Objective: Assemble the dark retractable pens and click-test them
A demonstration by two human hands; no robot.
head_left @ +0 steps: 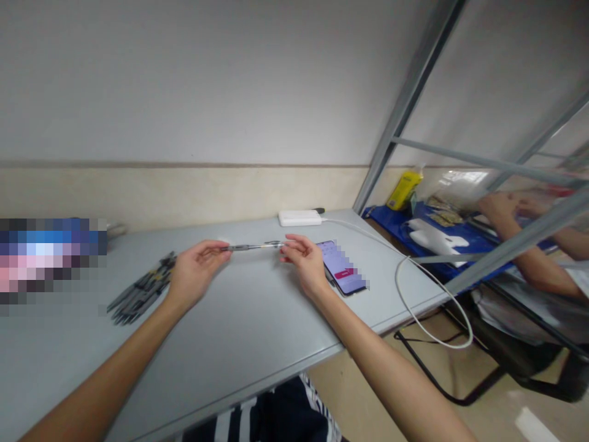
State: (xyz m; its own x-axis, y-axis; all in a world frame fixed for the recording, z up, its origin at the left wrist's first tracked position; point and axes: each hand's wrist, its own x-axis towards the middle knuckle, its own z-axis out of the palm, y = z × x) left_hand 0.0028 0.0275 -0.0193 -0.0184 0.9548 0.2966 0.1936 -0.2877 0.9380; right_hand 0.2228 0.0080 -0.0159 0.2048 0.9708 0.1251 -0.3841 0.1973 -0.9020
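Note:
A slim pen (256, 247) with a dark grip and a clear barrel is held level above the grey desk (239, 319). My left hand (197, 267) pinches its dark end, at the left. At the other end, near the clip, the fingers of my right hand (304, 261) are closed on it. Beside my left wrist lies a pile of several similar dark pens (145, 291), partly covered by that hand. Just right of my right hand rests a phone (343, 269) with its screen lit.
A white power adapter (300, 218) sits by the wall, its cable (400, 294) looping off the desk's right edge. A grey metal frame (400, 116) rises at the right. Beyond it are a blue table (391, 216), a yellow packet (405, 189) and another person's arms (529, 245). A pixelated patch covers the left.

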